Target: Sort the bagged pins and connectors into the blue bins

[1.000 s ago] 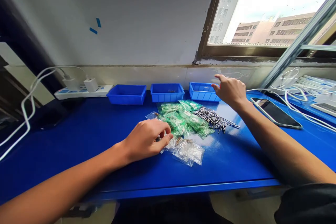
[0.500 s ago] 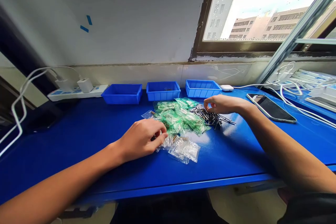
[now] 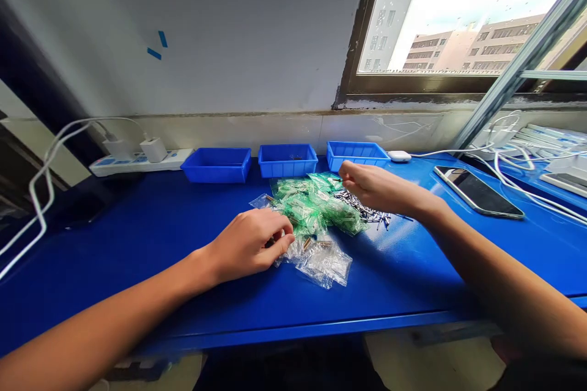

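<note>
My left hand (image 3: 257, 239) rests at the left edge of the clear plastic bags (image 3: 326, 261), its fingers curled in. Whatever those fingers hold is hidden. A heap of green-tinted plastic bags (image 3: 302, 204) lies just beyond it. My right hand (image 3: 376, 185) is closed, with its fingertips over the right back part of the green bags. If it pinches something, that is too small to make out. Below its wrist spreads a pile of thin dark metal pins (image 3: 376, 215), partly covered by the hand. Brass-coloured pieces (image 3: 307, 243) show among the clear bags.
Three blue bins stand along the wall: a left bin (image 3: 216, 166), a middle bin (image 3: 288, 162) with a few small pieces in it, and a right bin (image 3: 356, 153). A phone (image 3: 479, 191) and white cables lie right; a power strip (image 3: 137, 162) sits left.
My right hand has moved left from over the metal pins to over the green bags, and its fingers are closed more tightly. My left hand has stayed in place.
</note>
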`<state>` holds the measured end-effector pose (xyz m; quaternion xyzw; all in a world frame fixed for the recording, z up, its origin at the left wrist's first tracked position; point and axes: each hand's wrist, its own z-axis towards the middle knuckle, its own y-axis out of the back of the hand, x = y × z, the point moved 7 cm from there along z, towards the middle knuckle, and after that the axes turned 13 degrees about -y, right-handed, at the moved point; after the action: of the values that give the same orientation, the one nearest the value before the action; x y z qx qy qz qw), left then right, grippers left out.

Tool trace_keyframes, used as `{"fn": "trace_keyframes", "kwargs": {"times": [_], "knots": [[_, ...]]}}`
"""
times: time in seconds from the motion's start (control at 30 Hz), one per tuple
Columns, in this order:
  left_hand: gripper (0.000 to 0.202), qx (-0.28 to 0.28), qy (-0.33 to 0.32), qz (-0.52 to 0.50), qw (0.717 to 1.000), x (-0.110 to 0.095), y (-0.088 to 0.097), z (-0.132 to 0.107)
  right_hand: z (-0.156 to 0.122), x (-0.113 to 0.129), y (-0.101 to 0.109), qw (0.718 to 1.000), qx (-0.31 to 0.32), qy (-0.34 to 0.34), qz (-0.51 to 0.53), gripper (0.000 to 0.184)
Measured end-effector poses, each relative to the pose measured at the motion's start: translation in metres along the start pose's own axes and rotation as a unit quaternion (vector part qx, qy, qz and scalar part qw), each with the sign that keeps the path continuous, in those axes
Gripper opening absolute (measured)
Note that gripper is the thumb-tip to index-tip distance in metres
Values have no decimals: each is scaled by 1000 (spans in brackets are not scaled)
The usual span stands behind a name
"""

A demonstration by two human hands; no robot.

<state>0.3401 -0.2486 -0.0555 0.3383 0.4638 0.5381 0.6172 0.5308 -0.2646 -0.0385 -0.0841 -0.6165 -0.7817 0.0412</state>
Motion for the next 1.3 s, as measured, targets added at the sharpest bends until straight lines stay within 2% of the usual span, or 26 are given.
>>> {"fn": "trace_keyframes", "kwargs": {"times": [0.17,0.3,0.47,0.67,0.87,1.13,1.2,1.3], "knots": [[15,-9,6,-4,1000,0,1,0,-16,55,-11,995,-13,98,27,11],[15,-16,9,0,1000,0,2,0,-27,75,-9,979,-64,190,43,20],[14,-22,24,-4,999,2,2,0,-30,78,-11,967,-126,218,27,23],[21,-44,70,-31,996,10,5,-3,-33,83,-15,963,-156,221,13,26],[22,-70,41,19,997,5,8,-3,-33,88,-21,969,-140,202,37,16],[20,-85,-35,170,981,-9,13,-3,-36,94,-23,966,-148,210,33,15],[17,-79,-31,167,982,-10,13,-2,-36,94,-23,965,-157,208,28,15],[13,-62,2,105,993,-7,10,-2,-37,93,-23,962,-182,202,24,14]]}}
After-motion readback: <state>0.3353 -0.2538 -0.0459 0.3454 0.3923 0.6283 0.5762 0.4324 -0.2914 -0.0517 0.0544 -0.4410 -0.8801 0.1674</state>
